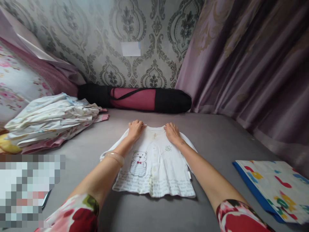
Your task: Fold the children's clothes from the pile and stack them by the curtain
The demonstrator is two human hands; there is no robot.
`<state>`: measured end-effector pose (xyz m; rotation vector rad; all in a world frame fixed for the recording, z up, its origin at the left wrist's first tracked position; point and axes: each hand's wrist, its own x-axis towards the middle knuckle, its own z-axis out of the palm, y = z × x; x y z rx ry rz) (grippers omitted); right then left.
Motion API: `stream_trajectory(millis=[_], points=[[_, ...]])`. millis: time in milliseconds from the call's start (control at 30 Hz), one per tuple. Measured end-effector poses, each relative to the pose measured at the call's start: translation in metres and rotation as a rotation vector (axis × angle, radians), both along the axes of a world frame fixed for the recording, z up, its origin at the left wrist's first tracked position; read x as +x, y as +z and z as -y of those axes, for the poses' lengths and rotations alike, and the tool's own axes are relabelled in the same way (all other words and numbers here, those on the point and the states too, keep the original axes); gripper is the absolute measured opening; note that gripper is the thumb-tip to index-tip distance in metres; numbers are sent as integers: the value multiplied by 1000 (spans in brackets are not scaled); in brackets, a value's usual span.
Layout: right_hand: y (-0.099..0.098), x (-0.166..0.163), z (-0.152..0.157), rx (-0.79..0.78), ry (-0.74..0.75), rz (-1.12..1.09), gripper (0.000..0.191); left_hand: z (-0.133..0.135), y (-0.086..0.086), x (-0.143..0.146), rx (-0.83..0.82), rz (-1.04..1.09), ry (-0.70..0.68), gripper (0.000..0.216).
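A small white baby shirt (154, 167) with a bear print lies flat, front up, on the grey bed surface (217, 138). My left hand (135, 128) rests on the shirt's left shoulder by the neckline, fingers curled and pinching the fabric. My right hand (172, 131) sits on the right shoulder the same way, fingers closed on the collar edge. A pale bangle (115, 157) circles my left wrist. Both forearms reach out over the shirt.
A pile of folded light clothes (50, 119) lies at the left. A black and pink rolled bag (137, 98) rests against the patterned wall. A folded colourful cloth with blue edge (277, 187) lies at the right. Purple curtains (253, 64) hang on the right.
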<state>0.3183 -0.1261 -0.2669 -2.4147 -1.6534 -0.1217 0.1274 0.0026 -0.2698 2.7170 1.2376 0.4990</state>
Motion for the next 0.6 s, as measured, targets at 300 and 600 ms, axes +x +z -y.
stream_trajectory(millis=[300, 600], points=[[-1, 7, -9, -8, 21, -267, 26, 1, -7, 3, 87, -219, -16, 35], [54, 67, 75, 106, -138, -804, 28, 33, 22, 12, 38, -240, -24, 36]])
